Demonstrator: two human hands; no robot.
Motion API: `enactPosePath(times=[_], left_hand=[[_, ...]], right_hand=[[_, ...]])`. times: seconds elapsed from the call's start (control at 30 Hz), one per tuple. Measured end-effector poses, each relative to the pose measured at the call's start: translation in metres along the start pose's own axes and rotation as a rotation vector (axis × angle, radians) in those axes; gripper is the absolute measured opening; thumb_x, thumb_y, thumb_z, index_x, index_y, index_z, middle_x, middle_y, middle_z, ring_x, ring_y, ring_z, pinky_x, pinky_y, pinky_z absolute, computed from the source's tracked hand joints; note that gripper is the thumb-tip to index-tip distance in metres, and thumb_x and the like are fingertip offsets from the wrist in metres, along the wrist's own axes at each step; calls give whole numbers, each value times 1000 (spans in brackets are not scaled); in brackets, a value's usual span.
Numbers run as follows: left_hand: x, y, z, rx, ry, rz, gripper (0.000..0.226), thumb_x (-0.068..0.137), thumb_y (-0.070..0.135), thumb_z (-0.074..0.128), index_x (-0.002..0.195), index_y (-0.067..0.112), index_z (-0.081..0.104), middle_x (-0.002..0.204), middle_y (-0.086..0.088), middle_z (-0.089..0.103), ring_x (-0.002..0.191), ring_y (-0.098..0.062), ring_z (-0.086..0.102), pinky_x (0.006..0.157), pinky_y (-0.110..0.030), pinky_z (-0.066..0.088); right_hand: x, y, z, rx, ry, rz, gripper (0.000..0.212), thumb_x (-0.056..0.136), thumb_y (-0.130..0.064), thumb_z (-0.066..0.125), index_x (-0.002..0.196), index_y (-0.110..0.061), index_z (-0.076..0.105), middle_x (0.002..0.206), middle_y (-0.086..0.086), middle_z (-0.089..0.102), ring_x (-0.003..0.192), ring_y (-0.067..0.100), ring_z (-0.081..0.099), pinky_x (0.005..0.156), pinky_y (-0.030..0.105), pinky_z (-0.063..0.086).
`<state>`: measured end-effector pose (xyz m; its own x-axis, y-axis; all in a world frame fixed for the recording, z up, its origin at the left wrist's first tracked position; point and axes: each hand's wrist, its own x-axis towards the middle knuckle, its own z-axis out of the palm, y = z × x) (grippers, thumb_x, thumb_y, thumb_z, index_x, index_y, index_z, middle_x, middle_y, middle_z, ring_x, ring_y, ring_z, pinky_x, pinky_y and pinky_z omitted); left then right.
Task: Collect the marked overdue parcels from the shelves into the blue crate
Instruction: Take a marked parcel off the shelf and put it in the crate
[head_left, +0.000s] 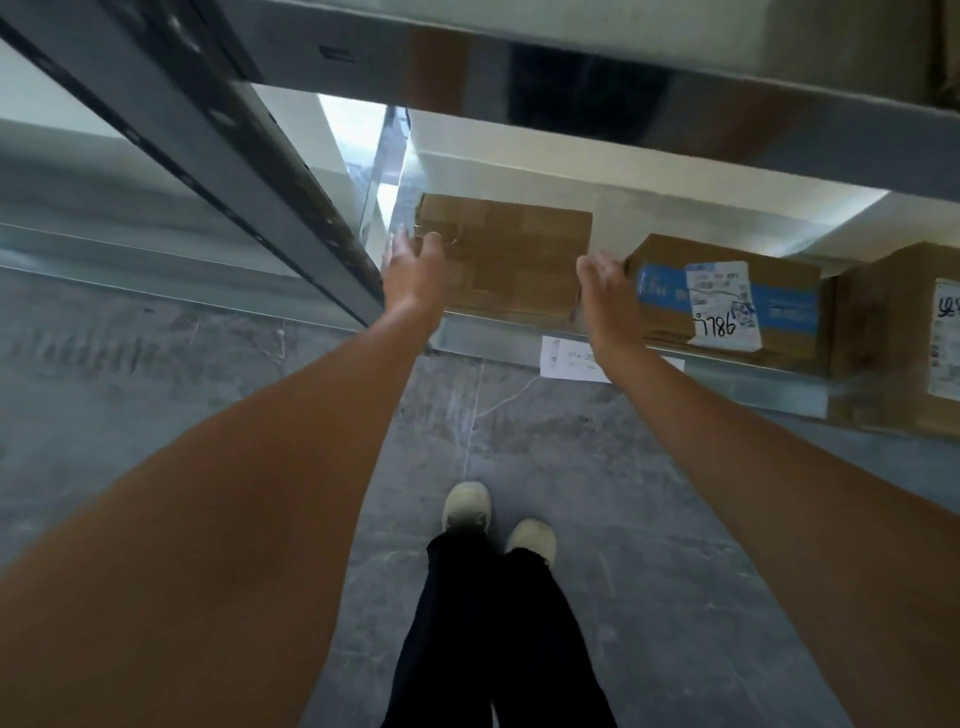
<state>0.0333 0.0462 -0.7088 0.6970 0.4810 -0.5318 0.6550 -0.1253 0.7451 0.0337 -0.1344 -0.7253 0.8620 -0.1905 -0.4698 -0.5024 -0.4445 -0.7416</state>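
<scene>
grey stone floor (156, 415) was seen | metal shelf (727, 374) | three cardboard parcels counted | left hand (413, 270), right hand (605, 293) spread, nothing gripped, beside plain parcel (519, 260)

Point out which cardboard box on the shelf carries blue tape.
The middle cardboard box, right of the right hand: blue tape band and white label. The plain box between the hands has none.

Grey metal shelving (571, 343) against pale wall (519, 171); dark upright post (234, 156) at left. Grey stone-tile floor (208, 395) below. Daylight glare behind rack.
</scene>
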Motion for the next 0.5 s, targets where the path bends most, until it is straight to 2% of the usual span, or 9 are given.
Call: enactPosePath(times=[0.13, 0.23, 0.3, 0.37, 0.43, 0.5], left_hand=[[20, -6, 10, -26, -42, -124, 54, 102, 35, 32, 153, 17, 22, 157, -4, 29, 141, -26, 32, 112, -39, 27], [24, -7, 10, -64, -37, -176, 50, 101, 34, 36, 146, 12, 37, 147, -9, 43, 134, -27, 42, 108, -38, 33], [26, -10, 9, -103, -14, -194, 47, 99, 32, 40, 139, 8, 45, 140, -12, 50, 129, -28, 47, 104, -37, 39], [27, -13, 9, -135, -15, -199, 42, 100, 30, 39, 136, 8, 45, 123, -9, 56, 110, -22, 55, 88, -31, 46], [24, -11, 9, -158, 0, -180, 35, 100, 28, 37, 130, 11, 44, 96, 1, 50, 83, -11, 48, 64, -23, 38], [22, -7, 9, -158, 3, -166, 33, 100, 29, 35, 124, 10, 48, 86, 3, 46, 80, -11, 44, 63, -24, 33]], right_hand=[[10, 6, 8, 61, -51, 105, 56, 103, -39, 36, 151, -10, 31, 155, 9, 35, 142, 24, 33, 112, 34, 28], [11, 5, 11, 101, -63, 152, 54, 104, -38, 32, 151, -12, 31, 155, 8, 35, 142, 23, 33, 115, 39, 28], [9, 5, 11, 129, -43, 172, 51, 105, -36, 30, 149, -12, 35, 152, 7, 39, 139, 22, 37, 112, 38, 30], [9, 6, 7, 152, -12, 190, 49, 105, -35, 30, 147, -11, 39, 148, 6, 44, 132, 19, 42, 108, 36, 32], [8, 7, 0, 192, 16, 215, 49, 104, -38, 33, 145, -12, 42, 145, 5, 46, 129, 18, 43, 105, 35, 32], [7, 7, -8, 241, 34, 247, 52, 102, -44, 36, 145, -15, 43, 146, 3, 46, 132, 19, 43, 108, 36, 32]])
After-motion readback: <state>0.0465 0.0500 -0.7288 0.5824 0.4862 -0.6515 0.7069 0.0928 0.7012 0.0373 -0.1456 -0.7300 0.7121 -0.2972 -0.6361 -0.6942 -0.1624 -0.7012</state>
